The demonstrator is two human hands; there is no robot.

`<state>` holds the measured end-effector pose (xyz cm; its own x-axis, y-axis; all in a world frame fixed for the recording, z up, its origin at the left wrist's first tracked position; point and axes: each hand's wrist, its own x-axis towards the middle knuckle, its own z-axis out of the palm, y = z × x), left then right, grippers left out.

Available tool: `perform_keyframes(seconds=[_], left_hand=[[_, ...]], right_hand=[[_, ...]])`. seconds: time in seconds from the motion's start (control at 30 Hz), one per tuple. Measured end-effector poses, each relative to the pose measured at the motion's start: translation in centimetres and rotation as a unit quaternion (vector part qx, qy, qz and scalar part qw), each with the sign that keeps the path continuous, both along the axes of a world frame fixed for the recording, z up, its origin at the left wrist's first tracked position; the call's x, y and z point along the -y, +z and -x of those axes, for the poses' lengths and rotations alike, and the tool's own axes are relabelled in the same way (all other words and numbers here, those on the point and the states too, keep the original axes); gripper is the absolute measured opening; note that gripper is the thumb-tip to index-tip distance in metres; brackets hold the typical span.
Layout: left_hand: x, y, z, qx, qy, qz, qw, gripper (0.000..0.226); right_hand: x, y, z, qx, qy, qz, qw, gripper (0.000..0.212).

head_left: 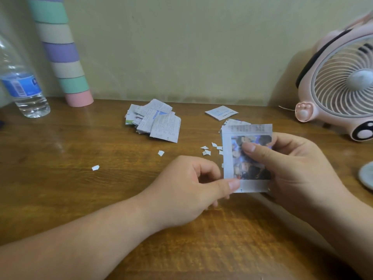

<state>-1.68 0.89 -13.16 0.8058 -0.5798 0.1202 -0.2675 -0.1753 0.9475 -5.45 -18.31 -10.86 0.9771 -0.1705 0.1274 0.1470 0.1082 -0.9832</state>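
A folded newspaper piece (240,158) with a colour photo on its face is held upright just above the wooden table (80,188). My right hand (296,170) grips it from the right, thumb pressed on the photo. My left hand (187,188) pinches its lower left corner between thumb and fingers. Behind it lie a pile of folded newspaper pieces (155,122) and a single folded square (221,112).
Small torn paper scraps (210,149) are scattered on the table, two more (95,167) further left. A water bottle (22,81) and a striped tube (60,53) stand at the back left. A pink desk fan (341,85) sits at the right; a round object (366,174) shows at the right edge.
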Motion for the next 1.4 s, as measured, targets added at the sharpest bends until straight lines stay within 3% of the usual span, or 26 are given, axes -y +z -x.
perform_keyframes(seconds=[0.17,0.37,0.53,0.77,1.03,1.4], left_hand=[[0.4,0.5,-0.5,-0.087,0.066,0.188,0.976,0.025],[0.5,0.7,-0.6,-0.158,0.068,0.239,0.956,0.026],[0.5,0.6,-0.8,-0.171,0.069,0.249,0.951,0.019],[0.5,0.8,-0.7,-0.19,0.068,0.247,0.948,0.023],[0.3,0.5,-0.8,-0.134,0.075,0.188,0.97,0.017],[0.6,0.4,-0.8,-0.129,0.139,0.202,0.961,0.013]], right_hand=[[-0.3,0.0,0.0,-0.003,0.015,-0.002,1.0,0.042],[-0.6,0.0,0.1,-0.009,0.018,0.014,1.0,0.026],[-0.6,-0.1,0.1,-0.002,0.034,0.011,0.999,0.035],[-0.8,-0.1,0.4,0.002,0.08,0.008,0.997,0.031],[-0.8,-0.2,0.3,-0.01,0.069,0.055,0.996,0.032],[-1.1,-0.2,0.4,-0.056,0.077,0.094,0.991,0.027]])
